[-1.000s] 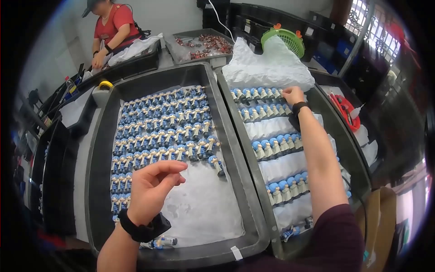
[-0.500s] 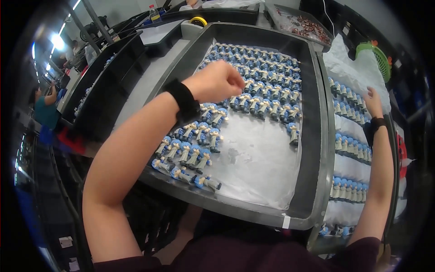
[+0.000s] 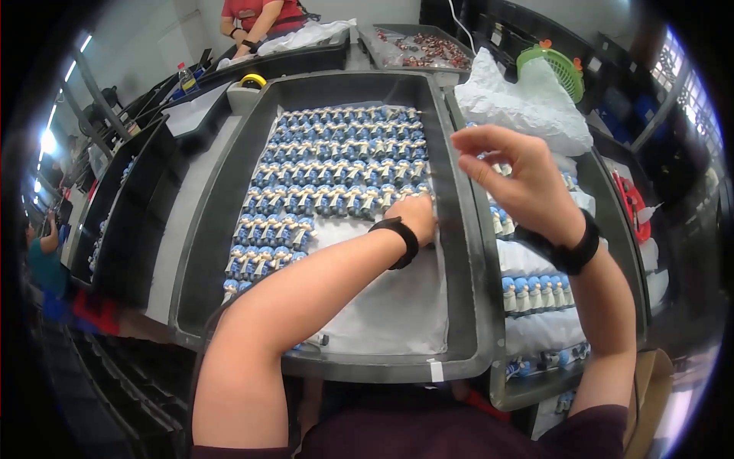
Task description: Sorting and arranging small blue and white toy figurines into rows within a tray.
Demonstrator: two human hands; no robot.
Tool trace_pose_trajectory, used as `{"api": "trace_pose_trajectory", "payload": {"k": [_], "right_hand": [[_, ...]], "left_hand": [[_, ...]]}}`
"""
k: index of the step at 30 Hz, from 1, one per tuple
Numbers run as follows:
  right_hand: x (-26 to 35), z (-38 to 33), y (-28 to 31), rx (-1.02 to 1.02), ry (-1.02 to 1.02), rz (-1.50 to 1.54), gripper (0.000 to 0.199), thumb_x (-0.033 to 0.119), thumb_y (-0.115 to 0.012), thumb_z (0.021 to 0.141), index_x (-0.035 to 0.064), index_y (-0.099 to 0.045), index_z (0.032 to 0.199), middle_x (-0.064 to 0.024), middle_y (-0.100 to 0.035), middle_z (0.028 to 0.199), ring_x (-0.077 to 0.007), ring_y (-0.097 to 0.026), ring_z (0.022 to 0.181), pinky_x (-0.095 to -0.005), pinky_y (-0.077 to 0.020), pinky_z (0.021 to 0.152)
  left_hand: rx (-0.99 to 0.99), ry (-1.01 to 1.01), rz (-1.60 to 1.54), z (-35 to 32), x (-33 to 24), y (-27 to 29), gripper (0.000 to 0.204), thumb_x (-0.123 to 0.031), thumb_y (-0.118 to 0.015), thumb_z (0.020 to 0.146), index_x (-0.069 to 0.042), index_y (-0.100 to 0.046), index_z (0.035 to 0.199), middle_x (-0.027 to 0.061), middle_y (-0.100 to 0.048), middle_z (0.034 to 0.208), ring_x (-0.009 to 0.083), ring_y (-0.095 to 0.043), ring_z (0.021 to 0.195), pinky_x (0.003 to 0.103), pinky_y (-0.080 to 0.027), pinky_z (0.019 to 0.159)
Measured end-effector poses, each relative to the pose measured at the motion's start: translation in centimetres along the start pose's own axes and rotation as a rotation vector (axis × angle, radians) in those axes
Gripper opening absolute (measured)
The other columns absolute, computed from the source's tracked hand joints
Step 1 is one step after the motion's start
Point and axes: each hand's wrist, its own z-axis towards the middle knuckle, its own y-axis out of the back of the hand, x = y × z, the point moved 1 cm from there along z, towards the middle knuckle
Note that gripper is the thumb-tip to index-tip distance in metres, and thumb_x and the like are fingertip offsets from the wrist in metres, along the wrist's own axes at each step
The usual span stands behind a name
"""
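Left hand [image 3: 417, 216] down in big dark tray [image 3: 459, 252], fingers curled onto end of a row of small blue-and-white figurines [image 3: 336, 172], apparently nudging one into line; grip itself not visible. Right hand [image 3: 520, 180] raised over the side tray [image 3: 497, 382], fingertips pinched (on what, cannot tell). Figurines laid in tight rows on white sheet [image 3: 390, 306], likely for cushioning and easy counting.

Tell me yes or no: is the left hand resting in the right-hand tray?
No, the left hand is down in the left tray at the end of a row of blue figurines, not in the right tray.
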Motion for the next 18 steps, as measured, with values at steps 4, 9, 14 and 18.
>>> {"api": "trace_pose_trajectory", "payload": {"k": [4, 9, 14, 18], "right_hand": [[0.2, -1.1, -0.3, -0.006, -0.029, 0.107, 0.017, 0.007, -0.058, 0.076, -0.0012, -0.059, 0.091, -0.0092, -0.063, 0.079, -0.0137, -0.059, 0.071, -0.0253, -0.0469, 0.066], [-1.2, -2.2, -0.6, 0.007, -0.156, 0.142, 0.017, 0.007, -0.058, 0.076, -0.0013, -0.059, 0.091, -0.0087, -0.063, 0.08, -0.0121, -0.059, 0.072, -0.0246, -0.0465, 0.065], [-1.3, -2.9, -1.8, 0.057, -0.225, 0.272, 0.017, 0.005, -0.056, 0.076, -0.0041, -0.058, 0.09, -0.0095, -0.062, 0.079, -0.0122, -0.058, 0.073, -0.0241, -0.0467, 0.064], [1.0, -3.5, -1.5, 0.061, -0.206, 0.239, 0.017, 0.005, -0.056, 0.076, -0.0034, -0.059, 0.091, -0.0098, -0.062, 0.08, -0.0126, -0.059, 0.072, -0.0239, -0.0468, 0.064]], "left_hand": [[-0.047, 0.031, -0.084, 0.3, 2.3, 0.0, 0.026, -0.017, -0.06, 0.068, -0.002, -0.055, 0.089, 0.0166, -0.06, 0.081, 0.0296, -0.059, 0.079, 0.036, -0.045, 0.072], [0.184, 0.045, -0.59, -0.2, 4.1, 5.1, 0.026, -0.002, -0.049, 0.079, 0.002, -0.051, 0.104, 0.0105, -0.059, 0.071, 0.0132, -0.058, 0.059, 0.023, -0.048, 0.052], [0.318, 0.062, -0.39, -0.5, 3.3, 4.8, 0.033, -0.025, -0.049, 0.082, -0.004, -0.054, 0.107, 0.0094, -0.059, 0.076, 0.0135, -0.058, 0.058, 0.025, -0.049, 0.051], [0.164, -0.048, 0.11, -0.5, 2.3, 1.0, 0.042, -0.027, -0.061, 0.073, -0.004, -0.053, 0.107, 0.0162, -0.059, 0.089, 0.0262, -0.058, 0.085, 0.033, -0.046, 0.074]]}}
